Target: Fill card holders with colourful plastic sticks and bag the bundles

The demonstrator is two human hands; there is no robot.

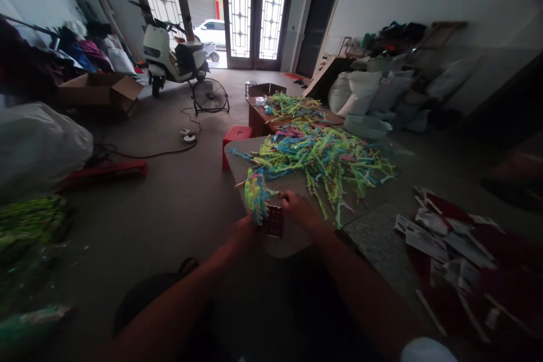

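Note:
Near the front edge of the grey tabletop (292,246) lies a dark red card (274,222) with rows of small marks. Bright yellow-green and blue strips (255,195) are bunched along its left side. My left hand (245,231) is closed at the card's lower left, its fingertips partly hidden by the strips. Above the card's right side, my right hand (297,207) has its fingers pinched together at the end of a thin pale strip (275,193). A large tangled heap of similar strips (318,150) covers the table just beyond.
A red stool (236,134) touches the table's far left side. More strips lie on a brown table (257,116) behind. Dark red and white packets (445,243) are piled at right. A fan (210,95), a scooter (169,54) and a cardboard box (99,92) stand farther off.

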